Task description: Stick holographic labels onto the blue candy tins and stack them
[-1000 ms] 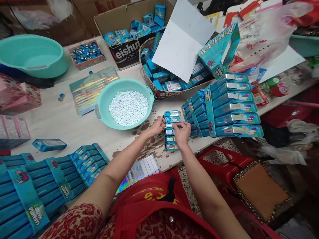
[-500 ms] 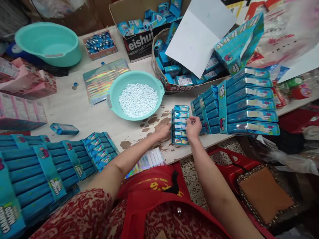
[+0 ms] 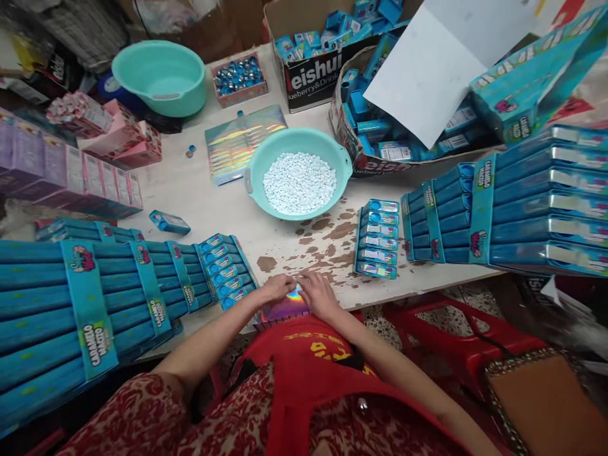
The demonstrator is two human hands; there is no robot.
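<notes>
Both hands rest at the near table edge on a small pile of holographic foil sheets [image 3: 285,308]. My left hand [image 3: 277,287] lies on the pile's left side, fingers curled down onto it. My right hand [image 3: 319,293] presses the right side, fingers bent over the shiny top sheet. To the right, apart from the hands, lies a row of several small blue candy boxes [image 3: 377,238]. A teal bowl [image 3: 259,161] of white pellets [image 3: 299,182] sits behind the hands.
Long banded bundles of blue boxes lie at left [image 3: 95,297] and right [image 3: 517,202]. Cardboard cartons [image 3: 313,73] of loose blue boxes stand at the back. An empty teal basin [image 3: 161,76], a tray of blue caps [image 3: 239,77], larger foil sheets [image 3: 240,140] and pink boxes [image 3: 118,136] lie far left. A red stool [image 3: 456,342] stands below.
Both hands left the row of small blue boxes and drew back left to the foil sheets at the table edge. The camera swung left.
</notes>
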